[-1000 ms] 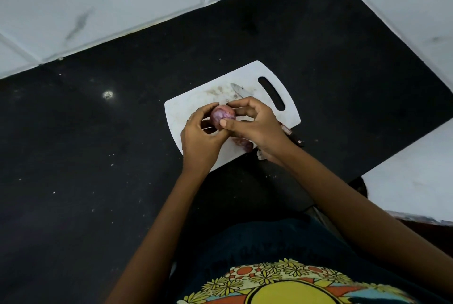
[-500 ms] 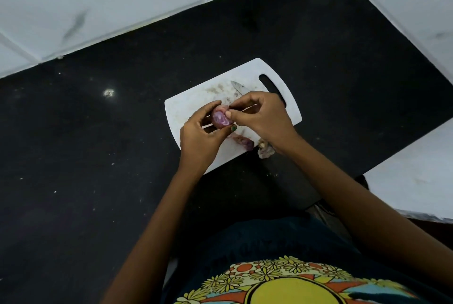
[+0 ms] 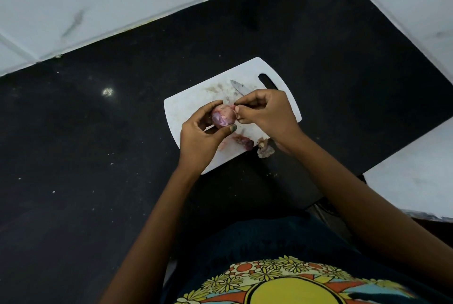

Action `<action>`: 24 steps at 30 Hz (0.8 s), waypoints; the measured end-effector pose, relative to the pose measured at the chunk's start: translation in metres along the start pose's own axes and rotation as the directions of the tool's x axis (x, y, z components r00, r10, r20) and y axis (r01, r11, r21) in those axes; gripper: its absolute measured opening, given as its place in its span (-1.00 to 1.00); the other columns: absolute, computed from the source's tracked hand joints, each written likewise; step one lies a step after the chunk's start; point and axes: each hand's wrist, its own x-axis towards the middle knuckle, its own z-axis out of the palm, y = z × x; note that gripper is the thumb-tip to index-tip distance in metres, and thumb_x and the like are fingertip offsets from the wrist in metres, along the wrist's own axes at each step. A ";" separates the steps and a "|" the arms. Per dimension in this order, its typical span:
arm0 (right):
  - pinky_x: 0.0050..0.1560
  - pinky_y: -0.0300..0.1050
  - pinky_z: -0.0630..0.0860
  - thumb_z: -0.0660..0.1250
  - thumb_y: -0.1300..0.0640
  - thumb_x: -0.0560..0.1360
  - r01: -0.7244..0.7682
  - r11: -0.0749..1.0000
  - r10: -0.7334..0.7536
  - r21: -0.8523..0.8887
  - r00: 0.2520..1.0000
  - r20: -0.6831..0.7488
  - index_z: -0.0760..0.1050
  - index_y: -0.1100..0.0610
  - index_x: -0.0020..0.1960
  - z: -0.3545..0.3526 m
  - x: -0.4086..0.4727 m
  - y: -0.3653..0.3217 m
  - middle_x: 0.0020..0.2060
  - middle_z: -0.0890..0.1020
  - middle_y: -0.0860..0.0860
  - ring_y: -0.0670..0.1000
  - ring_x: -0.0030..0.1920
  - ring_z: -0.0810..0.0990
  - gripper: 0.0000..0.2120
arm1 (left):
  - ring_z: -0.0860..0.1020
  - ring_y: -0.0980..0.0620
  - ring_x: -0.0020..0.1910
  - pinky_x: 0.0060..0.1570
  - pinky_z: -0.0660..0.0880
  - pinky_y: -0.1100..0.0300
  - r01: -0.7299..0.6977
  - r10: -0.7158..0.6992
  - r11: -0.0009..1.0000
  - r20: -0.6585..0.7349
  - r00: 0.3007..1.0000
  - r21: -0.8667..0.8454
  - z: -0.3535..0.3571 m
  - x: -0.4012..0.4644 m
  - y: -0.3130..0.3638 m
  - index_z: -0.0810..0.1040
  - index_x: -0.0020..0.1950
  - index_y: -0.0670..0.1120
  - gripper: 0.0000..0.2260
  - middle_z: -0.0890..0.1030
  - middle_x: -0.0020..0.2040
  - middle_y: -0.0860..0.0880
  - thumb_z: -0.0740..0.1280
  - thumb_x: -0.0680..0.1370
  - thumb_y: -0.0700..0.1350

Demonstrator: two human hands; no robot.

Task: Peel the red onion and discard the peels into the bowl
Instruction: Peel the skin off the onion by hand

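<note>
Two hands work above the cutting board: my left hand cups the red onion, my right hand pinches a loosened peel at its side. Peeling is midway; next, I judge, strip it free. No bowl visible.

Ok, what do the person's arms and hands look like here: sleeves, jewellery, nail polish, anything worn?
Both forearms are bare, with no sleeve reaching into view. The left hand has dark greenish polish on the thumbnail; no watch or bracelet shows on its wrist. The right hand shows no ring or band, and its nails are too small to judge. Below, a dark top carries a yellow, orange and floral print.
</note>
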 end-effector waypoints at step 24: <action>-0.18 -0.12 0.64 0.39 0.09 0.48 -0.139 0.990 0.134 0.003 0.962 0.236 0.53 0.13 0.10 -0.004 -0.001 -0.008 -0.02 0.64 0.09 -0.01 -0.12 0.69 -0.77 | 0.58 0.07 0.13 0.03 0.55 0.25 0.003 0.005 0.998 0.131 0.991 -0.062 -0.004 0.000 0.011 0.51 0.25 -0.08 -0.50 0.60 0.14 0.02 0.42 0.38 -0.45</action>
